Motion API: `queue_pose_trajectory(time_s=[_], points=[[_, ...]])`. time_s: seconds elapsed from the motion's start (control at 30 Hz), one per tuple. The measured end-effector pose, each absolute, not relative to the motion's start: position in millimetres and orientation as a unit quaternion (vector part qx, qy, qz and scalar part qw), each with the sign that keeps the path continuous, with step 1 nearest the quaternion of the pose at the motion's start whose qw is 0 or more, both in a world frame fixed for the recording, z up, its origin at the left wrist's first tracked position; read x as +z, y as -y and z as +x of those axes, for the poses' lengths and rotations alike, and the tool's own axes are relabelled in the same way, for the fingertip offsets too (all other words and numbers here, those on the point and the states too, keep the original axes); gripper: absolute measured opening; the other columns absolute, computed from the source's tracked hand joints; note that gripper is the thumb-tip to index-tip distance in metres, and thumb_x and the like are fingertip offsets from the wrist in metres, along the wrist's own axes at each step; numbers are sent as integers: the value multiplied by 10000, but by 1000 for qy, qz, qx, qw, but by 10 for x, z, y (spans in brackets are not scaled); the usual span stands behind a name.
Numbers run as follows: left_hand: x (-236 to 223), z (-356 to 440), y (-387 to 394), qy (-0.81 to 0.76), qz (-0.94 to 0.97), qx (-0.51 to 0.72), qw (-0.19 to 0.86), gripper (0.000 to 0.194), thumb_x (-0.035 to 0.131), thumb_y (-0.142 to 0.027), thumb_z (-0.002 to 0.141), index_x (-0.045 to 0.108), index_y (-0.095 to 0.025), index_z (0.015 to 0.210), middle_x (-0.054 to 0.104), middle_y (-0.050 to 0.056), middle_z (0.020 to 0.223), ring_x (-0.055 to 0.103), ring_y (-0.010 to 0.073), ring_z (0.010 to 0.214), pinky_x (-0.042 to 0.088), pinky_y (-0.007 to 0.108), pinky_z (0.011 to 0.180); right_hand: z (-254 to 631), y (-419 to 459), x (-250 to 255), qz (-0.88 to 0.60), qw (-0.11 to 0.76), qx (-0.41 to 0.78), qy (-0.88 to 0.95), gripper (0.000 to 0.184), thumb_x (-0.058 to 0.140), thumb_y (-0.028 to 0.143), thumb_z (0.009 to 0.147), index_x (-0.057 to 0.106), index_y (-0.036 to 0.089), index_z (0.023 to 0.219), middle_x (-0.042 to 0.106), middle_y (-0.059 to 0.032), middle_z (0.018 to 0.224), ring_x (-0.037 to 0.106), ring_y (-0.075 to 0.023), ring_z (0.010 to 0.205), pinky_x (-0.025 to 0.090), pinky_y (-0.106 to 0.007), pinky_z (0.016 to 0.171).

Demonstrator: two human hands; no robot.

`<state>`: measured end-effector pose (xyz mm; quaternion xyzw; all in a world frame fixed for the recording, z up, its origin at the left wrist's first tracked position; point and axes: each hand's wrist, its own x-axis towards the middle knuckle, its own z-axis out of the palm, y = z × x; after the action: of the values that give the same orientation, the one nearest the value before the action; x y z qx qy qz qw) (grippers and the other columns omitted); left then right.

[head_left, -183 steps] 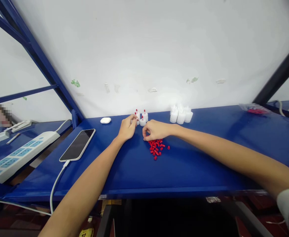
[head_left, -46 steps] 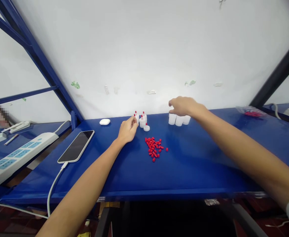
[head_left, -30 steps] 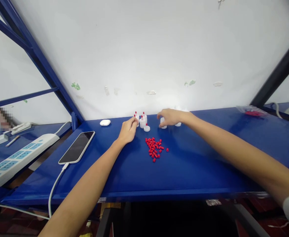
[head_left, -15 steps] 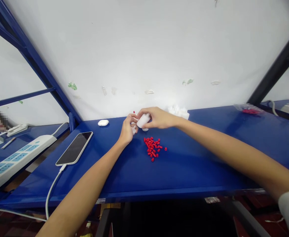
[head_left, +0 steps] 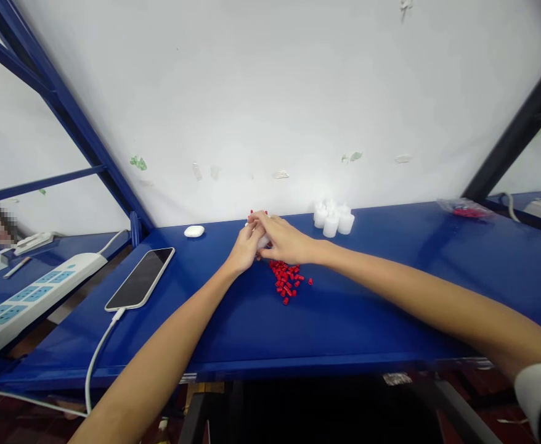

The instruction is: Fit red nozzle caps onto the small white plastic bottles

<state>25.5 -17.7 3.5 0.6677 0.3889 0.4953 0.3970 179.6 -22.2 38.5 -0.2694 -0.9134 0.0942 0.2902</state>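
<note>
My left hand [head_left: 243,250] and my right hand [head_left: 289,239] meet near the back of the blue table. Their fingers are closed around a small white plastic bottle [head_left: 264,241], mostly hidden between them. Just in front of my hands lies a loose pile of small red caps [head_left: 285,280]. Behind my fingertips, bits of red [head_left: 252,213] show, largely covered by the hands. To the right, against the wall, stands a group of white bottles [head_left: 330,225].
A phone [head_left: 140,279] on a charging cable and a white earbud case [head_left: 194,231] lie to the left. Beyond the table's left edge is a power strip [head_left: 34,296]. A clear bag with red pieces [head_left: 467,209] sits at the back right.
My right hand has come down and left with the white bottle, closing against my left hand. The group of white bottles by the wall is now more exposed.
</note>
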Motion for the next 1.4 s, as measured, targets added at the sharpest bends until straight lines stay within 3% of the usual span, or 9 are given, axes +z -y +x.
queue_pose_trajectory(time_s=[0.1,0.2,0.27,0.33,0.43,0.53,1.07,1.23,1.4], points=[[4,99,54,-404,667,494,385,387,553,-496,887,600,-148,1051,581,-22,618,467,90,405,359,208,385,1818,217,432,-312,334,25,889,696,730,337,769,469,246,1408,635,-103,1256,547,-297,1086,385,-420,908],[-41,-115,-67,-453,650,496,355,364,502,-474,897,632,-142,965,551,-26,587,456,96,405,333,208,365,1923,167,531,-352,386,20,852,492,703,391,793,634,214,1247,688,-73,1141,606,-237,949,412,-350,831],[-58,-218,-102,-480,650,485,335,360,457,-449,909,644,-145,952,593,-5,657,493,101,441,353,206,380,2008,111,587,-357,336,52,870,278,643,323,830,718,190,1063,725,-49,996,626,-188,817,421,-305,748],[-57,-250,-94,-488,665,468,318,372,401,-428,926,647,-151,942,618,4,684,512,103,456,374,207,405,2074,57,613,-313,227,89,918,203,595,217,841,756,188,961,741,-28,876,629,-157,735,420,-278,704],[-38,-188,-37,-479,701,441,291,392,341,-399,945,644,-154,896,597,-8,613,502,102,445,390,207,453,2105,17,600,-232,99,131,959,235,597,142,836,784,189,968,755,-18,814,636,-137,689,429,-257,686],[-21,-113,16,-479,722,423,266,398,337,-396,944,646,-154,877,579,-17,586,502,103,446,398,210,488,2072,28,553,-220,56,137,964,212,630,142,843,798,185,967,746,-8,744,621,-125,625,424,-247,646],[-41,-111,11,-486,742,398,233,424,326,-414,953,656,-161,871,601,-7,609,533,127,489,412,225,526,2037,-76,335,-195,53,132,970,217,619,145,868,792,204,985,768,-28,824,653,-144,694,452,-258,691],[-32,-100,31,-471,752,400,230,405,291,-335,942,656,-162,922,570,-14,608,541,134,514,421,232,542,2014,-98,285,-228,138,93,959,122,659,135,789,760,169,850,718,-48,812,627,-164,734,446,-277,693],[-10,-28,66,-458,749,412,243,347,299,-302,917,592,-171,786,554,-10,603,523,133,526,419,241,555,1932,-42,339,-298,387,288,823,105,661,186,774,706,147,860,709,-28,752,666,-154,713,509,-277,696]])
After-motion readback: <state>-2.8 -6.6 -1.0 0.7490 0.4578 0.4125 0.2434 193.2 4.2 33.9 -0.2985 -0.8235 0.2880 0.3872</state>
